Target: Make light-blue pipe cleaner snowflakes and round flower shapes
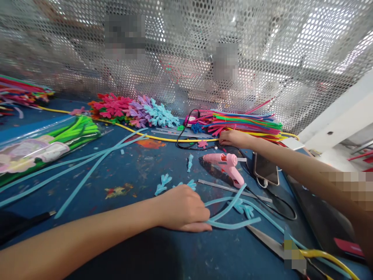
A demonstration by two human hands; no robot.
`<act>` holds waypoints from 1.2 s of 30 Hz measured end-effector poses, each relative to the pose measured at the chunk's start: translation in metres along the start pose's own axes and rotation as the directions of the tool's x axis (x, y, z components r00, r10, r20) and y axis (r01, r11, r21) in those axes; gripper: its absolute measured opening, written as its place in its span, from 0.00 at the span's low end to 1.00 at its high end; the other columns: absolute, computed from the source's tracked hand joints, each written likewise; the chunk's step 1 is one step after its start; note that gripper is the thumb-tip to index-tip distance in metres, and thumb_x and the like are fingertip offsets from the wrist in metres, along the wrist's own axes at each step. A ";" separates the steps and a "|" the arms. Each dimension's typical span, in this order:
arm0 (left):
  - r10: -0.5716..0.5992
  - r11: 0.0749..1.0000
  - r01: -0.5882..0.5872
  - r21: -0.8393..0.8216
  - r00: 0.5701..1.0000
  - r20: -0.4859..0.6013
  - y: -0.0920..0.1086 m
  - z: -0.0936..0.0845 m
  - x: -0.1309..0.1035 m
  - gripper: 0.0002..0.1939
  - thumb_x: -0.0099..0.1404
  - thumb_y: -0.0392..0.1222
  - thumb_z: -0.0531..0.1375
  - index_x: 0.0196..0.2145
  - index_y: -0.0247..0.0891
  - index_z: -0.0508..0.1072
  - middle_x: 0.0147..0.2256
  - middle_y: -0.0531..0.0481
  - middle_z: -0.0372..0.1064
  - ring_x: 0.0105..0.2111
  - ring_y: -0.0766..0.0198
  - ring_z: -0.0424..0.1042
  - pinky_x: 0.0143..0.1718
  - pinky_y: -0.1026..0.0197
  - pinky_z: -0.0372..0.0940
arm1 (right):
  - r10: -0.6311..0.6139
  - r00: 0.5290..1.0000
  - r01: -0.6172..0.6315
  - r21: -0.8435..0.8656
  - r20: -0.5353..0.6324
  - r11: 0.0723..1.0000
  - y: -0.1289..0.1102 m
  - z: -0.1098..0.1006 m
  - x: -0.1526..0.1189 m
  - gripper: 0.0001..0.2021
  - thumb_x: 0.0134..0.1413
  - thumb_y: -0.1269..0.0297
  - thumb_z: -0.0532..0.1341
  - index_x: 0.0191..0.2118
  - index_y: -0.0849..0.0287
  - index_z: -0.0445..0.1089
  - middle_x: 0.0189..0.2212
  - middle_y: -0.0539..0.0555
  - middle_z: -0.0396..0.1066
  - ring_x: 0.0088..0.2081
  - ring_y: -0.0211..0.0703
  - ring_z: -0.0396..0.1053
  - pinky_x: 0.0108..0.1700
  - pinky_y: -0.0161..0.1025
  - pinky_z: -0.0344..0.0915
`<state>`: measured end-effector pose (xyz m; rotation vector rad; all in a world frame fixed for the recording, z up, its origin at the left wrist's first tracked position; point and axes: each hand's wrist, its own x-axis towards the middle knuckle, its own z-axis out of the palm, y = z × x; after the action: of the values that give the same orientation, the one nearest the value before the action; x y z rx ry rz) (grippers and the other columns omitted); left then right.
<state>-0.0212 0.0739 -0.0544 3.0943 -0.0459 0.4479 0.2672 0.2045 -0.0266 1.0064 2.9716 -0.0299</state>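
Note:
My left hand [189, 212] rests low on the blue table with its fingers closed. Light blue pipe cleaners [241, 224] come out from its fingertips toward the right. Behind its knuckles lie light blue bent leaf-like pieces [163, 184], partly covered by the hand. My right hand [230, 139] reaches far forward, fingers curled down by the yellow cord and the near end of a pile of many-coloured pipe cleaners [247, 123]. What its fingertips grip, if anything, is hidden. A pink glue gun [225, 161] lies on its side between my hands, a small light blue twisted piece [190, 163] near its nozzle.
Scissors [266, 241] lie at lower right, beside a phone [266, 169] and black cable. Finished coral-like bunches [160, 112] line the back by a perforated metal screen [186, 46]. A bag of green pipe cleaners [78, 132] and long blue ones [96, 163] lie left.

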 end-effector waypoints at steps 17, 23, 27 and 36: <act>-0.018 0.999 0.018 -0.035 1.000 -0.003 -0.002 0.002 0.000 0.17 0.64 0.49 0.51 0.21 0.39 0.63 0.19 0.55 0.65 0.20 0.67 0.64 0.22 0.61 0.51 | 0.013 0.989 -0.003 0.070 -0.151 0.998 -0.014 -0.030 0.045 0.09 0.50 0.72 0.54 0.39 0.63 0.64 0.28 0.51 0.64 0.27 0.36 0.57 0.29 0.31 0.53; -0.020 0.999 0.019 -0.038 1.000 -0.008 -0.002 0.002 -0.001 0.17 0.64 0.49 0.52 0.21 0.39 0.63 0.19 0.54 0.66 0.20 0.67 0.64 0.22 0.62 0.52 | -0.258 0.963 0.258 -0.011 -0.083 0.966 -0.021 -0.023 0.091 0.11 0.53 0.73 0.54 0.40 0.61 0.69 0.33 0.54 0.71 0.31 0.37 0.64 0.34 0.33 0.56; -0.024 0.999 0.024 -0.049 1.000 -0.004 -0.001 0.002 -0.002 0.16 0.64 0.49 0.52 0.22 0.39 0.63 0.20 0.54 0.66 0.20 0.68 0.64 0.22 0.62 0.52 | -0.338 0.939 0.338 -0.007 -0.059 0.941 -0.020 -0.015 0.103 0.12 0.56 0.70 0.53 0.44 0.61 0.69 0.36 0.55 0.72 0.34 0.38 0.66 0.36 0.34 0.58; -0.024 0.998 0.023 -0.058 1.000 -0.004 -0.002 -0.001 0.000 0.16 0.63 0.48 0.52 0.21 0.39 0.63 0.19 0.54 0.65 0.20 0.67 0.64 0.22 0.62 0.51 | -0.383 0.907 0.419 -0.273 0.177 0.866 -0.033 -0.029 0.100 0.15 0.60 0.70 0.48 0.48 0.61 0.67 0.34 0.59 0.69 0.33 0.40 0.65 0.31 0.35 0.54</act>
<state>-0.0212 0.0758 -0.0535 3.0332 -0.0222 0.4453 0.1676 0.2400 0.0020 0.3279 2.8929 0.3464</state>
